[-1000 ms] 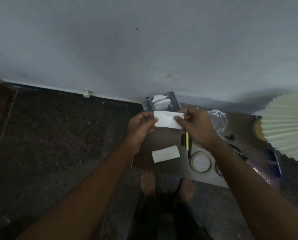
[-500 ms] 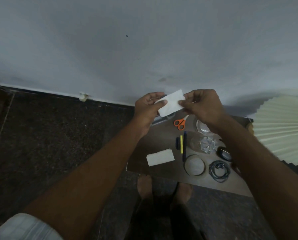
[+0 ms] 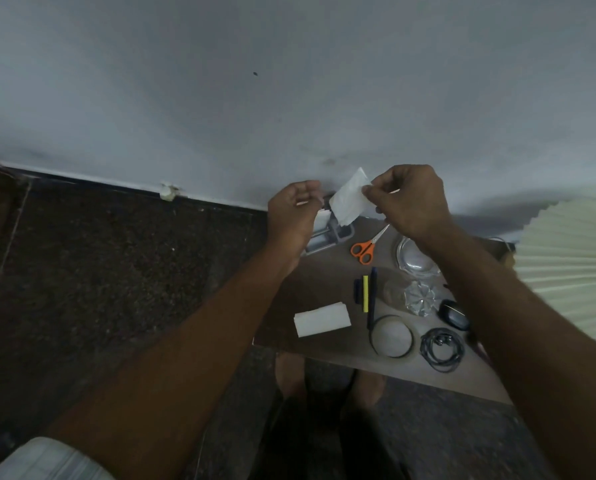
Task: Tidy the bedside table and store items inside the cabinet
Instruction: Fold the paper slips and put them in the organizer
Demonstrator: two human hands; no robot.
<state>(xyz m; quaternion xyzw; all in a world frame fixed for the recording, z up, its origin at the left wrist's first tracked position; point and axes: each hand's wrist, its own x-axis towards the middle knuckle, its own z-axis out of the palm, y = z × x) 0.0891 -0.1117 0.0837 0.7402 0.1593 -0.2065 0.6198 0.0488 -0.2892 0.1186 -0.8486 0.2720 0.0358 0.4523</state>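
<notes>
Above the far edge of the bedside table (image 3: 324, 278), the person's right hand (image 3: 411, 202) is pinching the upper right edge of a white paper slip (image 3: 350, 199) between thumb and fingertips, so the slip is hanging tilted in the air in front of the wall. The left hand (image 3: 295, 209) is hovering just beside the slip's left edge with its fingers curled; whether it is touching the paper, or gripping anything, cannot be told.

Under the slip, a grey organizer tray (image 3: 319, 242) is sitting at the table's back corner, with something white showing inside it. Orange-handled scissors (image 3: 362, 251) are lying just to its right. Nearer the front, a folded white napkin (image 3: 322, 319) is resting flat, with dark pens (image 3: 372, 297) and a yellow marker (image 3: 365, 294) lying side by side next to it. A round coaster (image 3: 392, 336) and a coiled black cable (image 3: 442, 348) are sitting along the front edge. A glass dish (image 3: 414, 261) is partly showing behind the right forearm, and a pleated lampshade (image 3: 566, 271) is filling the right side.
</notes>
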